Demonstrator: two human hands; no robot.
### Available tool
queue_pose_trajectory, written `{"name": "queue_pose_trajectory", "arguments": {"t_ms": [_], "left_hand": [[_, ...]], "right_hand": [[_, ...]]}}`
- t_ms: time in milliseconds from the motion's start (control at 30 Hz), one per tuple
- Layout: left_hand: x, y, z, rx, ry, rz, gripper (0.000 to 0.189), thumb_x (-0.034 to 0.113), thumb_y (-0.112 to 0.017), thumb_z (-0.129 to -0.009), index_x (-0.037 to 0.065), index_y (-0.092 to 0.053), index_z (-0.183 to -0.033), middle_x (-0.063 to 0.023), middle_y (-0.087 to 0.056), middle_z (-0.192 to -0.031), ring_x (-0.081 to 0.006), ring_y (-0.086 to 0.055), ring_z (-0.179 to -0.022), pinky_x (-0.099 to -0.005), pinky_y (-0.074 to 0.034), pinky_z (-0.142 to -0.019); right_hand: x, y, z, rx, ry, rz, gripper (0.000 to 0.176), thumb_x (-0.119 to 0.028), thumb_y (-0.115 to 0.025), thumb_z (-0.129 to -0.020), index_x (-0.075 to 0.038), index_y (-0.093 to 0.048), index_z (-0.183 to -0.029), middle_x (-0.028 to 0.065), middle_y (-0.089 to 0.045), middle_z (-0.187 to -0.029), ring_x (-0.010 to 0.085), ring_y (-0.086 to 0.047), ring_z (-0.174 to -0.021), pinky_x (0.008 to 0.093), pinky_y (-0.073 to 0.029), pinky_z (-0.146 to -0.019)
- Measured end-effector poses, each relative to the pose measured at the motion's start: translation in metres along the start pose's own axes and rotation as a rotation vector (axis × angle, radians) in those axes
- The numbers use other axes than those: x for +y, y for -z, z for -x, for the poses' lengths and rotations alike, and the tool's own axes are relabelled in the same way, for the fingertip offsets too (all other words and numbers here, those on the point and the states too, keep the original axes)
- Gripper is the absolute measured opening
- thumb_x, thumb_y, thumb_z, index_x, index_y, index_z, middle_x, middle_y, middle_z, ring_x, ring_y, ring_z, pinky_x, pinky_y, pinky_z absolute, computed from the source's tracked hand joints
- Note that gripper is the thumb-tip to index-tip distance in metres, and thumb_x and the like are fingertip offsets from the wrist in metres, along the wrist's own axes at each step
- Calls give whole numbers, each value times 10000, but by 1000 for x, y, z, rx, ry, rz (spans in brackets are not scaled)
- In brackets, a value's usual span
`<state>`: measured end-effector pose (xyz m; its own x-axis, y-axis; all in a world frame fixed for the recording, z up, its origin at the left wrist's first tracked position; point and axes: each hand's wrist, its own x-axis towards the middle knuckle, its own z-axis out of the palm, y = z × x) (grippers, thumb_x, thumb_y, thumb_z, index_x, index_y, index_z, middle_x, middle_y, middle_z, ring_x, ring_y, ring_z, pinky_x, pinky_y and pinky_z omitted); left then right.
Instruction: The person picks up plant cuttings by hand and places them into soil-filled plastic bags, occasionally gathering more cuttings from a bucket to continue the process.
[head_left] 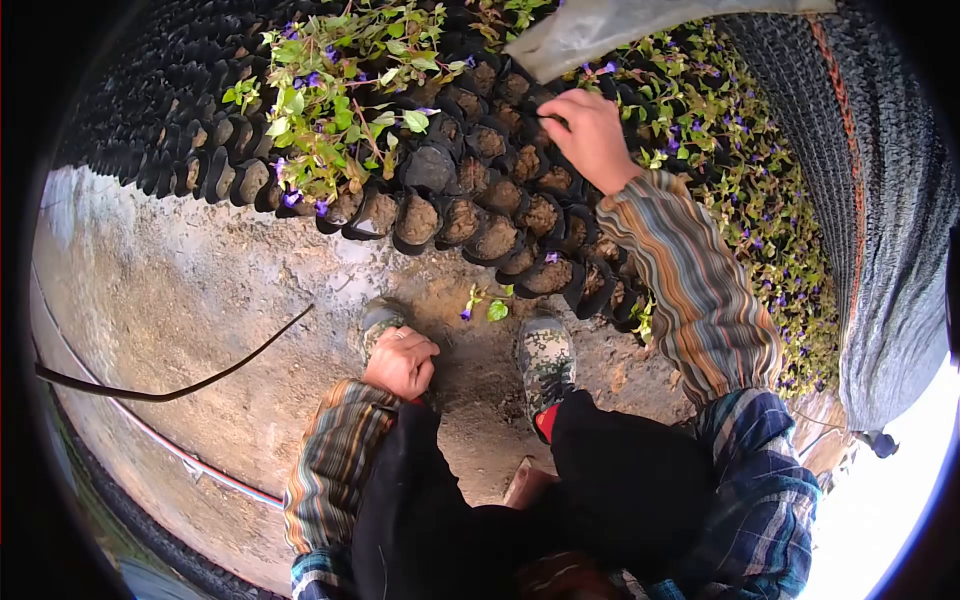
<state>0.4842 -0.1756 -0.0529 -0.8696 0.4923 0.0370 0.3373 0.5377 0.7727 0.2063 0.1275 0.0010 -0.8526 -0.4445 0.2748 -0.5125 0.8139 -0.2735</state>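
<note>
Rows of black pots filled with brown soil (500, 237) lie in front of my feet. My right hand (590, 132) reaches over them at the upper middle, fingers bent and pressed together; anything between its fingertips is too small to make out. Beside it are green plants with purple flowers (760, 190). More flowering plants (330, 110) stand on the pots to the left. My left hand (401, 362) rests near my left knee, its fingers curled in, and what they hold, if anything, is hidden.
A grey sheet of plastic (600, 30) hangs at the top, and dark netting (870, 200) at the right. A small loose sprig (497, 309) lies between my shoes. A thin black tube (200, 386) and a striped hose (235, 484) cross the left side.
</note>
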Motion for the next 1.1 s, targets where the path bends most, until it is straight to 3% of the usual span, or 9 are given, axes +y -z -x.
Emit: {"name": "queue_pose_trajectory", "arguments": {"t_ms": [267, 367, 400, 433, 500, 567, 700, 900, 1100], "left_hand": [[-4, -2, 3, -2, 8, 19, 156, 94, -630, -689, 54, -698, -825, -75, -669, -822, -268, -606, -807, -368, -444, -731], [-4, -2, 5, -6, 13, 11, 158, 93, -630, -690, 53, -698, -826, -78, -669, -822, -270, -607, -810, -371, -446, -735], [-5, -2, 5, 4, 7, 16, 156, 93, -629, -690, 53, -697, -824, -80, -668, -822, -271, -607, -810, -372, -446, -737], [-5, -2, 5, 14, 0, 24, 154, 93, -628, -691, 52, -696, -823, -81, -668, -822, -272, -606, -810, -373, -447, -738], [-4, -1, 4, 18, -6, 30, 152, 92, -627, -692, 51, -695, -822, -85, -668, -822, -274, -606, -810, -374, -448, -741], [-3, 0, 4, 5, -9, 28, 153, 90, -624, -693, 49, -695, -822, -88, -669, -824, -275, -606, -812, -376, -448, -743], [-1, 0, 1, 7, -23, 30, 141, 76, -617, -680, 42, -693, -794, -96, -678, -811, -275, -617, -778, -384, -460, -726], [-1, -3, 0, 18, -25, 14, 137, 62, -612, -672, 38, -690, -781, -96, -678, -801, -278, -615, -770, -381, -457, -722], [0, -1, -3, -13, -30, -4, 147, 59, -615, -665, 45, -687, -793, -93, -674, -807, -279, -611, -769, -380, -451, -719]], "right_hand": [[-122, -94, -92, -95, 149, 95, 249, -269, -746, -777, -122, -717, -976, 36, -640, -920, 245, -582, -945, 414, -413, -855], [-113, -95, -92, 17, -38, -310, 211, -248, -758, -784, -80, -731, -908, 65, -675, -854, 222, -634, -838, 372, -469, -770], [-106, -98, -85, -97, -347, -931, 201, -231, -758, -815, -36, -735, -857, 79, -707, -827, 178, -663, -773, 295, -496, -693], [-105, -69, -80, -193, -351, -975, 201, -201, -718, -878, -25, -726, -974, 66, -718, -873, 117, -662, -819, 228, -489, -705], [-91, -38, -58, -286, -534, -1383, 211, -152, -674, -911, -2, -687, -1059, 56, -710, -873, 118, -659, -824, 265, -511, -729], [-73, -20, -29, -267, -622, -1422, 215, -133, -623, -950, 22, -679, -1087, 75, -706, -877, 130, -660, -836, 255, -508, -760], [-27, 16, 39, -256, -723, -1003, 277, -102, -568, -961, -7, -648, -1208, 14, -672, -947, 98, -602, -851, 250, -482, -765], [61, 68, 115, -47, -364, -103, 186, -97, -678, -834, -82, -707, -1017, 135, -628, -839, 342, -625, -778, 455, -484, -682], [69, 72, 122, -162, -236, 285, 110, -101, -716, -788, -77, -619, -836, 90, -596, -796, 297, -603, -816, 417, -457, -727]]}}
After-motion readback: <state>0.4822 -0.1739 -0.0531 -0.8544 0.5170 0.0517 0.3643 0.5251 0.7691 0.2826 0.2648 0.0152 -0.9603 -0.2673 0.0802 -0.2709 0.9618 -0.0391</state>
